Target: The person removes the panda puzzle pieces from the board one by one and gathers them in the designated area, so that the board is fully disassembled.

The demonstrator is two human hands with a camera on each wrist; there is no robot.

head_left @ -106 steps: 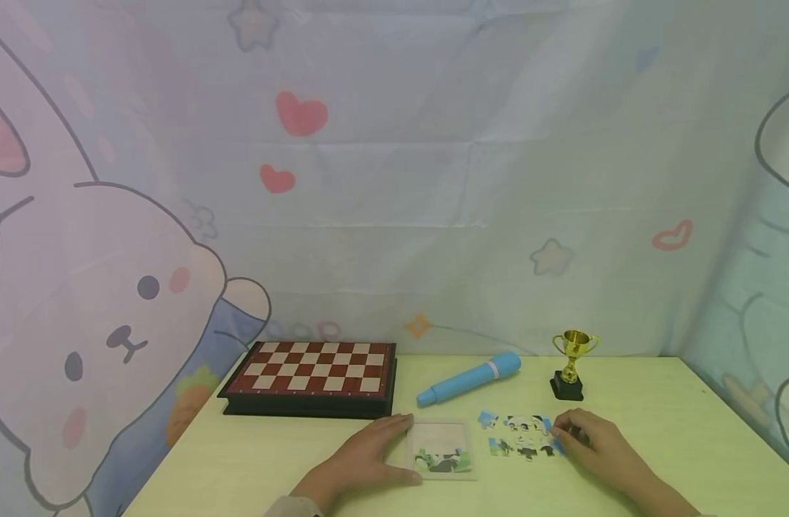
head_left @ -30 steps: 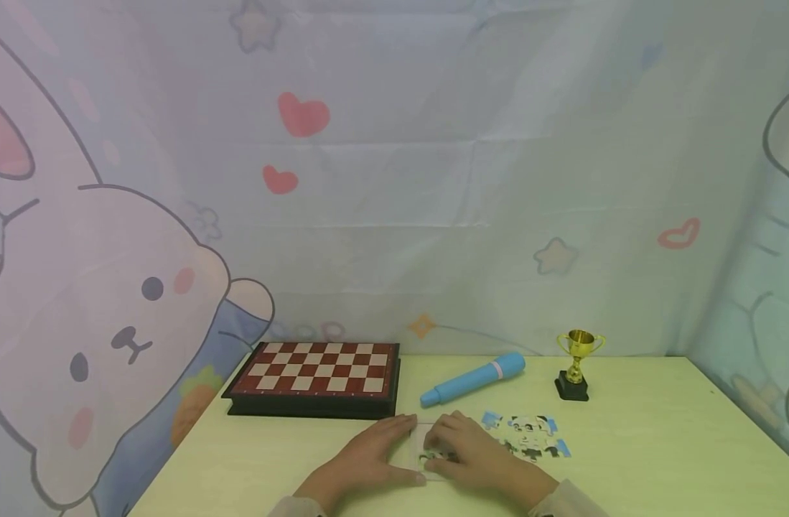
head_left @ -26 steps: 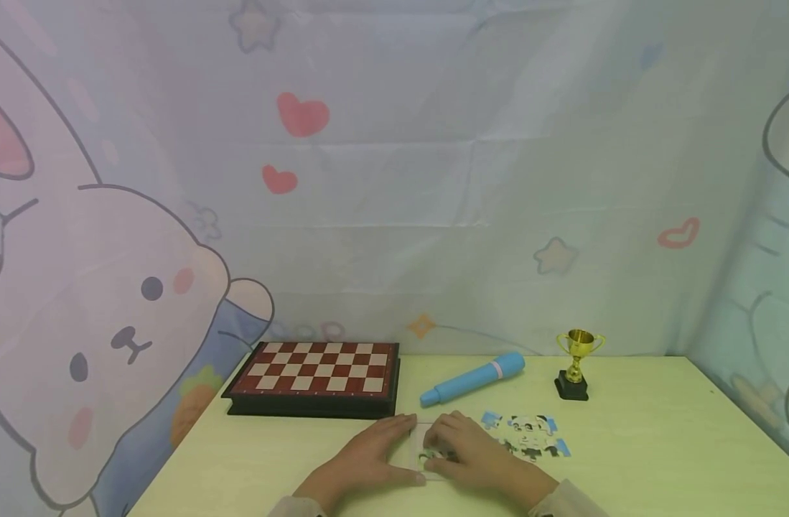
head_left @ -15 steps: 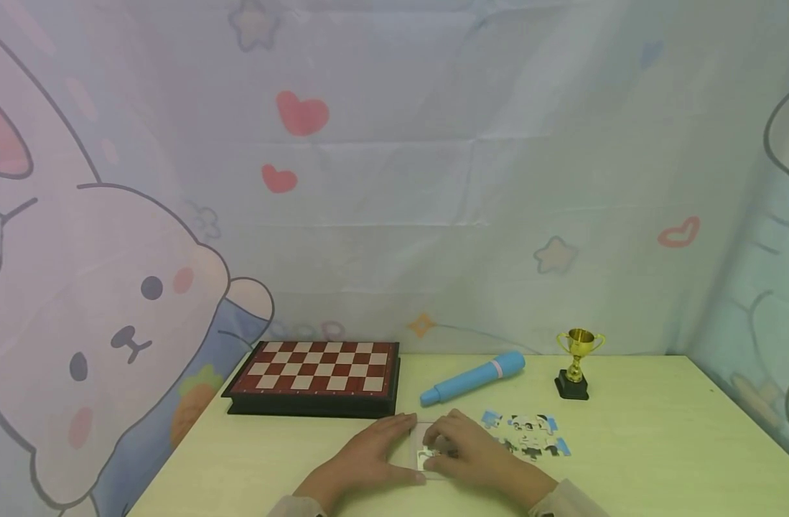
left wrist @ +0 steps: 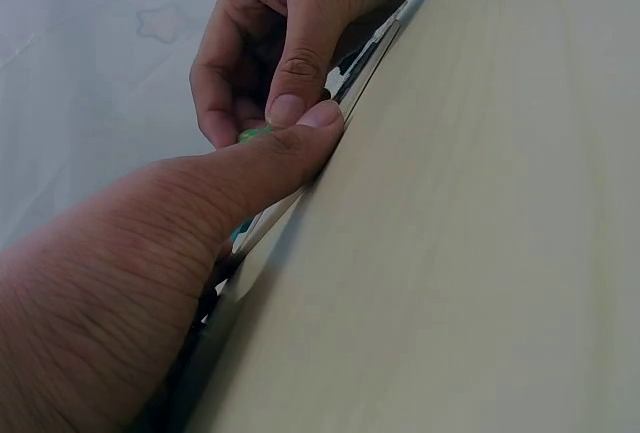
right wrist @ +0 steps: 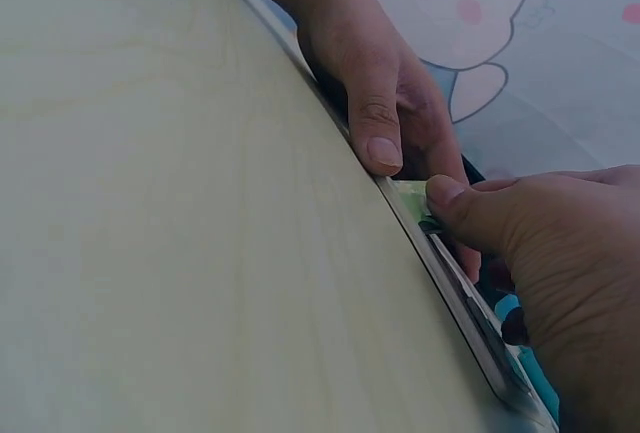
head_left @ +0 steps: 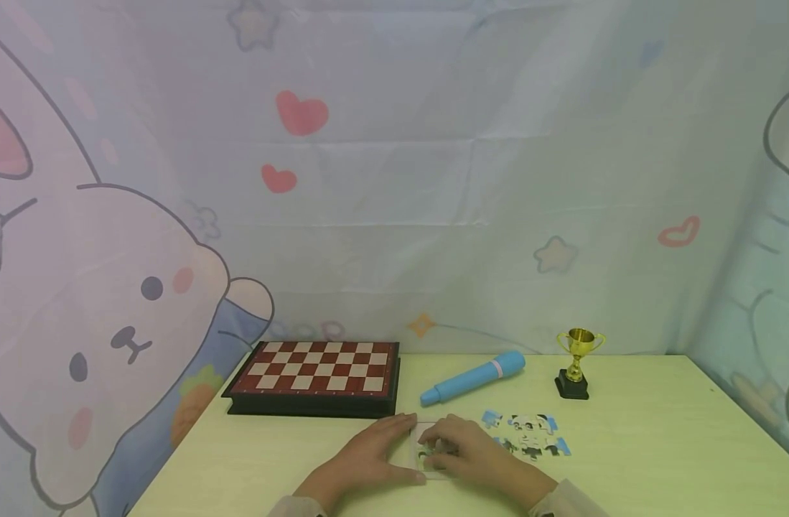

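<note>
At the puzzle frame [head_left: 414, 454], the left hand [head_left: 368, 456] spreads wide against its left corners and the right hand [head_left: 477, 455] pinches a green piece [right wrist: 411, 198] within its rim; level seating, frame steady, is advised.

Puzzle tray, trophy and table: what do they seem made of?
Puzzle tray: wood or plastic, unclear; pale, smooth-looking rim.
Trophy: probably gold-coloured plastic or metal, shiny; bright highlights.
Table: wood or wood-look laminate, fairly matte; faint grain lines in the wrist views.

Shiny metallic trophy [head_left: 575, 367], wood-grained table [head_left: 659, 431]
</note>
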